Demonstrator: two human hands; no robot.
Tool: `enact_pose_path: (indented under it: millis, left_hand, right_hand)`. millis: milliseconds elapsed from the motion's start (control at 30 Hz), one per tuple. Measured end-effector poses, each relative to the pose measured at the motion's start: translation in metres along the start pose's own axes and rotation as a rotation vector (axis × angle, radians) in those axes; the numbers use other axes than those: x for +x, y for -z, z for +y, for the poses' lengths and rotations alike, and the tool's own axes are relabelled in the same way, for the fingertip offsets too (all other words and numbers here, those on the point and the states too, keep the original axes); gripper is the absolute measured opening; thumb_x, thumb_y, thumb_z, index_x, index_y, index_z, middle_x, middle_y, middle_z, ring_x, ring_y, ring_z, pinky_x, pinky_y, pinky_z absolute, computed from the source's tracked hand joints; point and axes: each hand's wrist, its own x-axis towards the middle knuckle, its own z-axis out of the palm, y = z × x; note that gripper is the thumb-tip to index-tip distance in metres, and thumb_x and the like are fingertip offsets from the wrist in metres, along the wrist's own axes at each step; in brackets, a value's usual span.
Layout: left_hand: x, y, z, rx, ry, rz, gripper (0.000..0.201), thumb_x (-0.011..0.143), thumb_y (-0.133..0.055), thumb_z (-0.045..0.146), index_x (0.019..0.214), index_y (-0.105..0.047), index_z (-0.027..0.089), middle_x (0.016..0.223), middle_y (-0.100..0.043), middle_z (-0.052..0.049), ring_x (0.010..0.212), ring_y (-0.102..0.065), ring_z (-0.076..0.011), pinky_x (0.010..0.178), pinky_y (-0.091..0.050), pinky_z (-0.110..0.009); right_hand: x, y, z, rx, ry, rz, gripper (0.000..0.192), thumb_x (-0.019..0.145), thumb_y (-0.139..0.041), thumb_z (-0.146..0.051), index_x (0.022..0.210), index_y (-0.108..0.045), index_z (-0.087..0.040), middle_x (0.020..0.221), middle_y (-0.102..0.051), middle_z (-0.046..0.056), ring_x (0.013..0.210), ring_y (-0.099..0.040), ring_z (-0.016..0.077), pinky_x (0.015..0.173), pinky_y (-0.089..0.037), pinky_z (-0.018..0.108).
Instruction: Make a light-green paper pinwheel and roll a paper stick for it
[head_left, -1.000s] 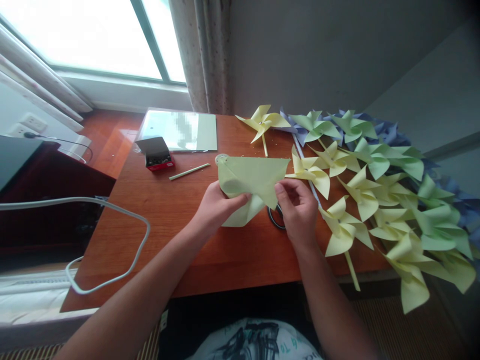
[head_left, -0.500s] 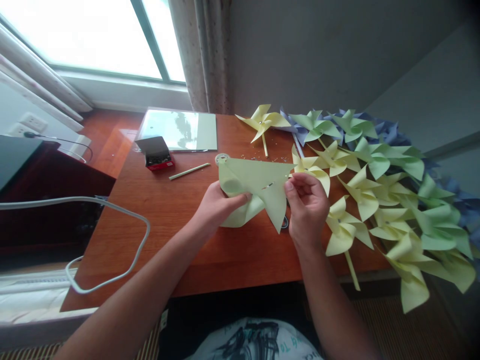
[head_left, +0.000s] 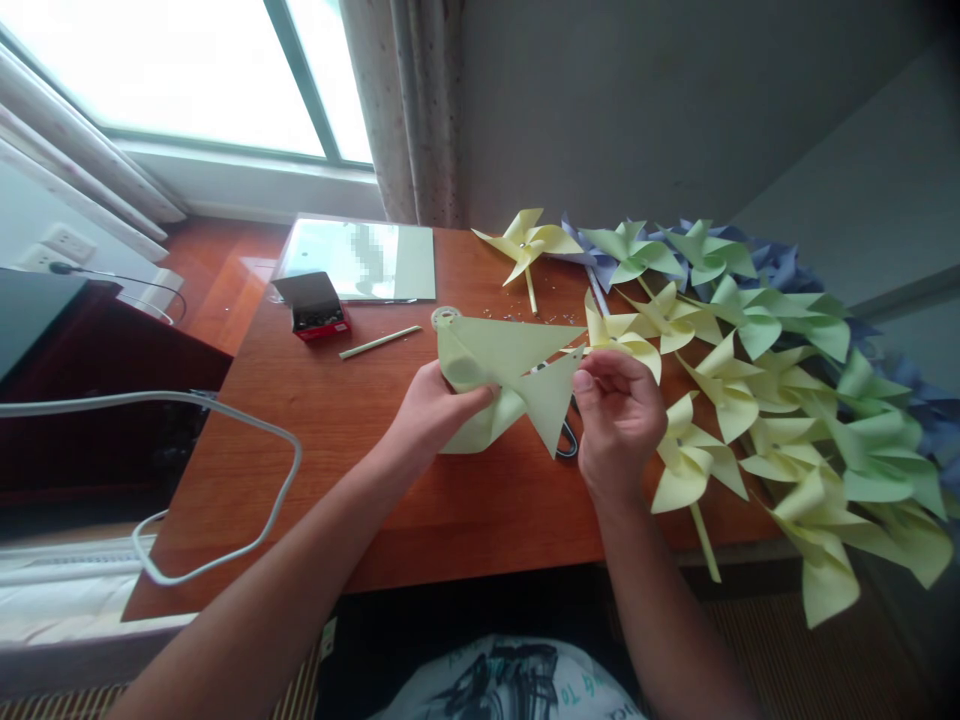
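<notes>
A pale green paper sheet [head_left: 504, 372], partly folded, is held above the wooden desk [head_left: 322, 440]. Its left, curled part is gripped by the left hand [head_left: 433, 412]; a pointed flap near its right tip is pinched by the right hand [head_left: 619, 420]. Finished paper pinwheels [head_left: 750, 370] are piled just to the right.

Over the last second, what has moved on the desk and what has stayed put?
The right hand has shifted right and slightly up, pulling a pointed flap of the pale green paper out to the right, so the black scissors beneath are mostly covered. The left hand keeps pinching the paper's folded left side. The finished pinwheels, red pin box and paper stick have not moved.
</notes>
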Motion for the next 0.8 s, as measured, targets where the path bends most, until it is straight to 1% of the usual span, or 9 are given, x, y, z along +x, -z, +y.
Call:
enact_pose_path:
  millis: [167, 300, 433, 567, 667, 800]
  left_hand:
    - [0.0005, 0.0007, 0.0000, 0.019, -0.003, 0.003, 0.026, 0.064, -0.083, 0.021, 0.089, -0.079, 0.014, 0.093, -0.081, -0.008, 0.084, -0.072, -0.0260, 0.072, -0.053, -0.030]
    - [0.0008, -0.0001, 0.0011, 0.027, 0.000, 0.013, 0.031, 0.062, -0.085, 0.025, 0.090, -0.079, 0.013, 0.093, -0.081, -0.009, 0.085, -0.073, -0.0271, 0.073, -0.054, -0.031]
    - [0.0005, -0.0006, 0.0020, 0.018, 0.003, 0.003, 0.030, 0.062, -0.084, 0.024, 0.089, -0.078, 0.013, 0.092, -0.081, -0.009, 0.085, -0.073, -0.0273, 0.075, -0.054, -0.031]
    - [0.0003, -0.0005, 0.0017, -0.001, 0.011, -0.023, 0.027, 0.063, -0.082, 0.022, 0.089, -0.078, 0.013, 0.093, -0.081, -0.009, 0.084, -0.072, -0.0261, 0.074, -0.054, -0.030]
    - [0.0010, 0.0000, 0.0006, -0.023, 0.013, -0.054, 0.029, 0.064, -0.081, 0.020, 0.091, -0.078, 0.012, 0.094, -0.081, -0.009, 0.084, -0.072, -0.0253, 0.074, -0.054, -0.030]
    - [0.0026, 0.0013, -0.0013, -0.062, 0.026, -0.082, 0.032, 0.063, -0.082, 0.021, 0.094, -0.078, 0.012, 0.094, -0.081, -0.009, 0.087, -0.073, -0.0270, 0.078, -0.055, -0.033]
  right_hand:
    - [-0.0004, 0.0004, -0.0046, 0.065, 0.057, -0.063, 0.010, 0.089, -0.071, -0.025, 0.098, -0.069, -0.024, 0.091, -0.070, 0.005, 0.085, -0.069, 0.0193, 0.073, -0.059, 0.033]
    - [-0.0014, 0.0011, -0.0048, 0.005, 0.117, -0.128, 0.003, 0.089, -0.070, -0.025, 0.093, -0.070, -0.026, 0.092, -0.069, 0.005, 0.090, -0.069, 0.0223, 0.077, -0.061, 0.039]
    - [-0.0032, 0.0022, -0.0037, -0.104, 0.187, -0.166, 0.009, 0.090, -0.071, -0.021, 0.095, -0.073, -0.028, 0.093, -0.071, 0.004, 0.088, -0.071, 0.0220, 0.076, -0.063, 0.040]
    - [-0.0035, 0.0035, -0.0033, -0.224, 0.360, -0.209, 0.018, 0.090, -0.071, -0.016, 0.100, -0.073, -0.032, 0.089, -0.073, 0.002, 0.083, -0.072, 0.0213, 0.075, -0.064, 0.040]
    - [-0.0029, 0.0034, -0.0015, -0.280, 0.477, -0.293, 0.024, 0.089, -0.071, -0.011, 0.102, -0.074, -0.032, 0.089, -0.074, 0.002, 0.084, -0.071, 0.0212, 0.076, -0.063, 0.039]
    - [-0.0023, 0.0019, 0.0026, -0.344, 0.523, -0.388, 0.028, 0.090, -0.070, -0.010, 0.104, -0.076, -0.033, 0.094, -0.075, 0.003, 0.091, -0.068, 0.0228, 0.085, -0.061, 0.041]
